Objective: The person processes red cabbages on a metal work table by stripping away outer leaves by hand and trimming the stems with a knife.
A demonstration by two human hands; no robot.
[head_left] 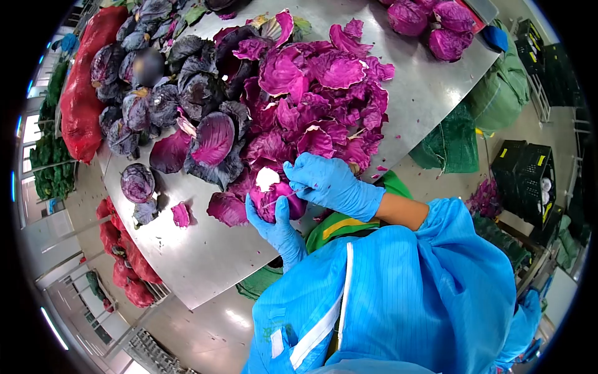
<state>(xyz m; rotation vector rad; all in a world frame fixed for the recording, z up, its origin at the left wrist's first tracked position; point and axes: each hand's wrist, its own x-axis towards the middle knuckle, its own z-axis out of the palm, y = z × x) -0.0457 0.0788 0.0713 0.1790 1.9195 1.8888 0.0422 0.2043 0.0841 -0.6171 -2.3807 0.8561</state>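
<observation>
A trimmed red cabbage with a white cut stem end sits in my left hand, which supports it from below and from the left. My right hand, also in a blue glove, is closed in a fist just right of the stem. A thin, pale strip like a small knife's blade runs from that fist across the cabbage; its handle is hidden. Right behind the hands lies a big heap of loose purple leaves. One loose leaf rests left of the cabbage.
Dark untrimmed cabbages are piled at the left of the metal table, beside a red mesh sack. Peeled cabbages sit at the far right. Black crates and green sacks stand beyond the right edge.
</observation>
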